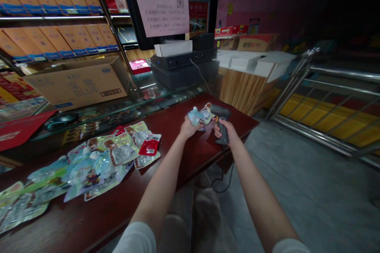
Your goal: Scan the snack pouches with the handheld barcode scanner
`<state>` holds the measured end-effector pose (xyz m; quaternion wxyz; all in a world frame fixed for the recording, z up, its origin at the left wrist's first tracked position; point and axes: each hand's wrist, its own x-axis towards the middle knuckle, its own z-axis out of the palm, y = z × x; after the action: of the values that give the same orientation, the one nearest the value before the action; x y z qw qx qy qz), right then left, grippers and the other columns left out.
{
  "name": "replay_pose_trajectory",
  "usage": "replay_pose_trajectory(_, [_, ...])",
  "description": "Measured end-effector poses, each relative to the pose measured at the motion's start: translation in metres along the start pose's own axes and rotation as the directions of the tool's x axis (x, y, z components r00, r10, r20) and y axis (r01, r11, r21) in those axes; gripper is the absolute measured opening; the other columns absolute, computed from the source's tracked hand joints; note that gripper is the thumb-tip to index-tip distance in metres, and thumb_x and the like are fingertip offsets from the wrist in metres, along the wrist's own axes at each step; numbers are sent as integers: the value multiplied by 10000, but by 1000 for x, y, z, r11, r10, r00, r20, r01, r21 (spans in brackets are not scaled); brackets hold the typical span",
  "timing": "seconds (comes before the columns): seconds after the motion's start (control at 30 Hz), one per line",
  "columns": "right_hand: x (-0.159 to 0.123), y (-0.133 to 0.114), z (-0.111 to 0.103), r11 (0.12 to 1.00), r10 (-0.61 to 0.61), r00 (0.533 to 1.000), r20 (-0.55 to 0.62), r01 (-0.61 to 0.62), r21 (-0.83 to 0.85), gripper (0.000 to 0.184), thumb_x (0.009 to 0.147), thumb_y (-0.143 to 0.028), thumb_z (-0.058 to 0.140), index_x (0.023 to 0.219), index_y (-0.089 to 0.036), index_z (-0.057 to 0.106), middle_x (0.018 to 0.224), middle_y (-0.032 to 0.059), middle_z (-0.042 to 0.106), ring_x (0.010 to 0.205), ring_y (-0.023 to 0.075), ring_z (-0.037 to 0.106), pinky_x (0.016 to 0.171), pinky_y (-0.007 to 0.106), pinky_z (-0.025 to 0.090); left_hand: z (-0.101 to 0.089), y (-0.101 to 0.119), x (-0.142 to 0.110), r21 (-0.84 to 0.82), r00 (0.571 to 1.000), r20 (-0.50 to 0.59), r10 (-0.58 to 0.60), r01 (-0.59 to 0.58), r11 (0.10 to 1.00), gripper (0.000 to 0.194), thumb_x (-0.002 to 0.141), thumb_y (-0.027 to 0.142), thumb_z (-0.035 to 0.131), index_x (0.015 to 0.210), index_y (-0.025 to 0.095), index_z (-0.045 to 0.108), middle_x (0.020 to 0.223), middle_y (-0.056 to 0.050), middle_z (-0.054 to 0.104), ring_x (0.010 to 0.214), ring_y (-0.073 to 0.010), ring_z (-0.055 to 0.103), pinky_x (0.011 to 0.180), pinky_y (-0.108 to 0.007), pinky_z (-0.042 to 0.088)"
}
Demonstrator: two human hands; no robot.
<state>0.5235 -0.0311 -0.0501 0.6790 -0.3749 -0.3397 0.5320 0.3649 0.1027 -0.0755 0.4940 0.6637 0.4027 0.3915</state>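
Nearest the camera, light-coloured sleeves (138, 239) cover the upper ends of two bare forearms (163, 178) that reach out over the dark red table (175, 162). The left hand (188, 127) is closed around a blue pouch (195, 116) at the table's far part. The right hand (228, 132), just to its right, wraps the handle of a dark handheld scanner (221, 111), whose head is above the fingers. Between the hands, beside the blue pouch, is a pale packet (207, 114); whether the left hand grips it too, I cannot tell. A black cable (228, 184) loops below the right hand, past the table's edge. Left of the hands, packets (97, 162) lie overlapping on the table, with a small red packet (150, 145) at the end nearest the left hand. Beyond them, a cardboard box (83, 83) and a mouse (61, 120) rest on a glass counter (139, 104).
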Motion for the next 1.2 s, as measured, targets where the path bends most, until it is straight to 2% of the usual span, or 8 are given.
replay_pose_trajectory(0.1, [-1,1,1,1000,-7,1000,1,7,-15,426,714,-461,734,997,-183,578,514,-82,501,337,73,387,374,236,322,-6,-1,1,-139,997,-79,7,-18,990,789,511,158,868,1147,191,401,1134,-127,645,1087,-282,650,958,-403,479])
replay_pose_trajectory(0.27, [-1,1,4,1000,-2,1000,1,2,-27,430,714,-469,738,992,-189,566,515,-87,499,336,73,393,375,232,319,-18,10,1,-279,962,-255,102,-174,945,793,565,111,772,1208,225,322,1214,-97,576,1090,-216,625,990,-385,475])
replay_pose_trajectory(0.43, [-3,-2,22,999,15,999,52,-14,-29,416,724,-469,731,980,-187,566,517,-88,487,332,68,386,381,229,303,-51,23,-3,-200,940,-243,238,-289,936,868,592,139,776,1322,244,317,1230,-88,594,1095,-223,637,1013,-389,462])
replay_pose_trajectory(0.6, [1,4,64,998,45,980,192,-38,-41,383,753,-438,709,1005,-184,573,527,-84,506,334,74,399,387,234,303,-100,12,-14,14,950,-246,194,-197,980,684,606,177,786,1204,223,458,1107,-77,665,1086,-267,650,1030,-436,443])
replay_pose_trajectory(0.73, [7,19,93,997,76,959,274,-75,-16,382,767,-443,695,1016,-178,577,529,-84,514,327,66,388,378,225,283,-125,-6,-17,35,932,-318,173,-171,985,598,635,185,760,1157,231,473,1131,-62,662,1109,-253,638,1048,-437,436])
replay_pose_trajectory(0.83, [9,29,101,994,107,950,295,-111,-3,395,768,-447,694,1026,-169,584,533,-82,518,325,63,390,371,220,275,-132,-13,-16,-33,918,-361,165,-190,981,608,622,146,740,1162,225,471,1140,-58,653,1106,-236,635,1051,-415,437])
replay_pose_trajectory(1.0, [11,38,96,992,126,952,280,-128,-14,383,772,-437,702,1018,-171,578,537,-81,519,333,63,396,377,218,293,-134,-15,-15,-170,922,-356,150,-222,960,628,625,146,737,1187,214,464,1169,-78,643,1102,-225,639,1014,-388,465])
replay_pose_trajectory(1.2, [10,43,87,991,134,958,255,-131,-31,373,783,-433,696,1012,-166,573,539,-81,517,328,67,405,367,219,298,-133,-24,-11,-166,926,-341,165,-232,959,628,644,135,711,1227,184,484,1176,-86,651,1087,-228,646,1018,-401,467])
